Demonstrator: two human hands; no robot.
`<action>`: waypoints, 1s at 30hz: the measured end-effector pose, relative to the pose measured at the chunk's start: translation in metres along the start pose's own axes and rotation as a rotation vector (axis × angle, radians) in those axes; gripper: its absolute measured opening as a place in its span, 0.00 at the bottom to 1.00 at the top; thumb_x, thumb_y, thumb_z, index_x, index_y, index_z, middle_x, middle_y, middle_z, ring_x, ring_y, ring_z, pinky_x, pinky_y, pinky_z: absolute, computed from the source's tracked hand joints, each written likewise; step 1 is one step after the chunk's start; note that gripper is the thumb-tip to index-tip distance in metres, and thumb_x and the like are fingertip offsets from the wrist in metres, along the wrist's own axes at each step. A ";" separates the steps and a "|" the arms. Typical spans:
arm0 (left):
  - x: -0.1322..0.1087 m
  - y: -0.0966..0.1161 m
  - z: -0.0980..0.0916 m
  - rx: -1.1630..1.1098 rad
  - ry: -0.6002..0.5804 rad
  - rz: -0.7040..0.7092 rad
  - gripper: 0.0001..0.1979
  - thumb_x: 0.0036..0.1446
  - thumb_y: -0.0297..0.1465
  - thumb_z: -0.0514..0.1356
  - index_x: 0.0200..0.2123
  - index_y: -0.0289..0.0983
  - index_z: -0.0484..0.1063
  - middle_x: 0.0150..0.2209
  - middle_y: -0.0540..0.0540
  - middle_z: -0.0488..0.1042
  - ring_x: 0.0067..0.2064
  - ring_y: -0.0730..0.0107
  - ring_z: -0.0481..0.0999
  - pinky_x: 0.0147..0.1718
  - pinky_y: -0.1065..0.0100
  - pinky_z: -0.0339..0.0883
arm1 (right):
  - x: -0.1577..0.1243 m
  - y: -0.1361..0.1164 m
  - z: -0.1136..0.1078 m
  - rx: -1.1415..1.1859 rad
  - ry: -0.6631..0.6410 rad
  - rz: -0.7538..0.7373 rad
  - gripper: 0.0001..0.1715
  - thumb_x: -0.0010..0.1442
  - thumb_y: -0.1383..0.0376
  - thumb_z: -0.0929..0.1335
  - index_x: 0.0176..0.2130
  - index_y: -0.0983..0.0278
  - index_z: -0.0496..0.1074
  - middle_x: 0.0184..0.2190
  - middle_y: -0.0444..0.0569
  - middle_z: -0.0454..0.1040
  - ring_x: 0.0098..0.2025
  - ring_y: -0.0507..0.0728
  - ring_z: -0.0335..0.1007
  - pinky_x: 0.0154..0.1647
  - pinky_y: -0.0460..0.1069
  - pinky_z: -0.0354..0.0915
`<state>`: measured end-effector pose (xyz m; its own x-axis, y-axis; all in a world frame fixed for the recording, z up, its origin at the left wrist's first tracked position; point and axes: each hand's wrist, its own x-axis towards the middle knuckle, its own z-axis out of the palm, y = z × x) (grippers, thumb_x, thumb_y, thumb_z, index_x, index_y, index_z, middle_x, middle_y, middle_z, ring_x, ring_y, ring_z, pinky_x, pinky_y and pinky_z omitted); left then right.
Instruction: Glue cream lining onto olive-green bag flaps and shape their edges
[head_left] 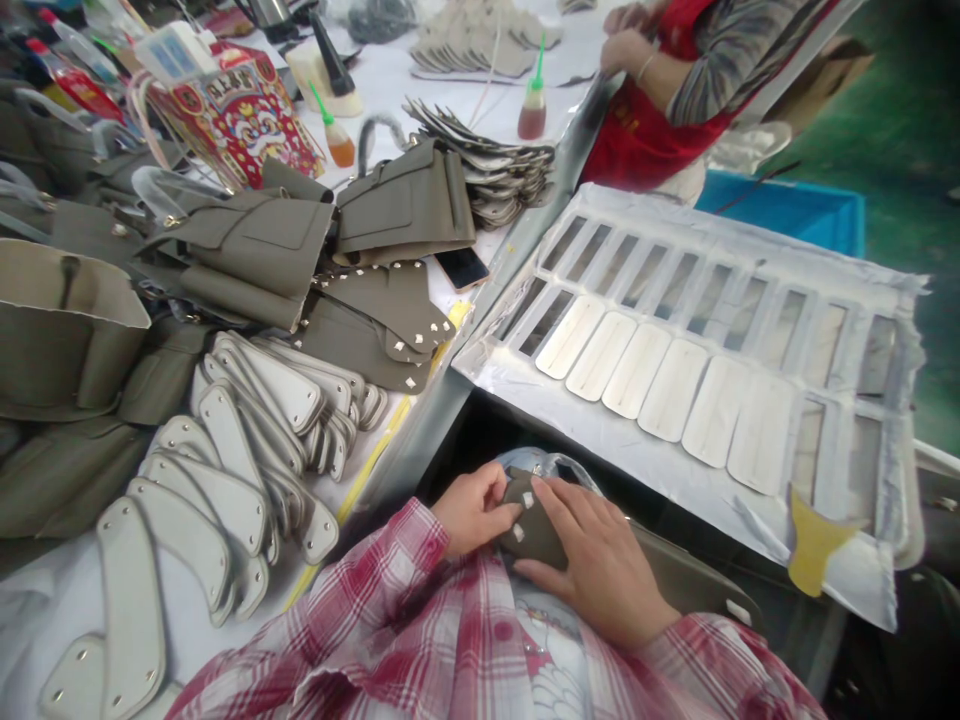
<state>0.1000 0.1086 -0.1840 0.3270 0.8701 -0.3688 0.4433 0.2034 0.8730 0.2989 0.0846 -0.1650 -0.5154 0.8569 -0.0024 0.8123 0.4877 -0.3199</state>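
A dark olive leather piece (536, 530) with small white tabs lies across my lap, under both hands. At its left edge my left hand (476, 508) is closed, thumb and curled fingers pinching the piece. Over the right part of it my right hand (596, 555) lies with its fingers stretched out and spread, pressing on the surface. Part of the piece is hidden beneath that palm, and it runs on to the right past my wrist, where another white tab (739, 610) shows.
Grey strap pieces (225, 480) are piled at the left, beside olive bags (240, 240). A phone (461, 268) and glue bottles (532, 105) are farther back. At the right stands a white slotted rack (510, 385) with pale pieces. A person in a red apron (637, 130) stands beyond.
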 end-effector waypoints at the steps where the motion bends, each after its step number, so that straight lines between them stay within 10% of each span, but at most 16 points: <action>1: 0.001 0.000 0.000 -0.002 -0.011 0.004 0.14 0.52 0.35 0.59 0.25 0.38 0.54 0.19 0.58 0.57 0.21 0.79 0.56 0.20 0.75 0.50 | -0.001 0.000 0.000 -0.007 0.012 -0.022 0.44 0.53 0.46 0.68 0.59 0.67 0.58 0.56 0.56 0.63 0.53 0.65 0.59 0.51 0.60 0.59; 7: 0.002 -0.001 0.001 -0.037 -0.004 0.026 0.14 0.52 0.35 0.58 0.25 0.38 0.53 0.20 0.58 0.55 0.22 0.78 0.55 0.21 0.75 0.51 | -0.018 -0.001 0.006 -0.036 0.139 -0.210 0.29 0.62 0.53 0.63 0.57 0.65 0.63 0.58 0.46 0.62 0.61 0.61 0.50 0.62 0.58 0.47; 17: -0.004 -0.005 0.010 0.078 0.070 0.082 0.14 0.54 0.36 0.58 0.25 0.38 0.53 0.20 0.58 0.53 0.23 0.77 0.54 0.23 0.74 0.51 | -0.119 0.051 -0.014 -0.170 0.170 -0.015 0.29 0.62 0.48 0.62 0.56 0.60 0.65 0.56 0.44 0.66 0.61 0.63 0.52 0.64 0.62 0.40; 21: -0.011 0.013 0.004 0.335 0.119 0.229 0.07 0.54 0.33 0.56 0.35 0.38 0.61 0.30 0.51 0.66 0.33 0.70 0.67 0.33 0.68 0.64 | -0.133 0.056 -0.017 -0.235 0.134 -0.036 0.24 0.63 0.54 0.63 0.55 0.62 0.66 0.55 0.49 0.67 0.59 0.63 0.55 0.61 0.62 0.48; 26: -0.011 0.042 0.020 0.687 0.033 0.657 0.19 0.55 0.27 0.54 0.51 0.37 0.61 0.59 0.40 0.60 0.61 0.59 0.56 0.60 0.53 0.49 | -0.125 0.055 -0.014 -0.131 0.158 -0.003 0.22 0.61 0.54 0.65 0.50 0.65 0.70 0.57 0.57 0.62 0.58 0.64 0.58 0.55 0.61 0.60; 30: 0.001 0.048 0.047 0.819 -0.148 0.720 0.44 0.44 0.50 0.63 0.59 0.33 0.54 0.59 0.35 0.60 0.59 0.52 0.59 0.60 0.49 0.46 | -0.120 0.060 -0.016 -0.090 0.182 -0.006 0.37 0.59 0.50 0.65 0.57 0.73 0.60 0.54 0.62 0.65 0.56 0.64 0.60 0.52 0.61 0.63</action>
<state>0.1611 0.0979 -0.1575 0.8037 0.5920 0.0590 0.5104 -0.7371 0.4429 0.4140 0.0144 -0.1687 -0.4690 0.8661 0.1728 0.8349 0.4986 -0.2330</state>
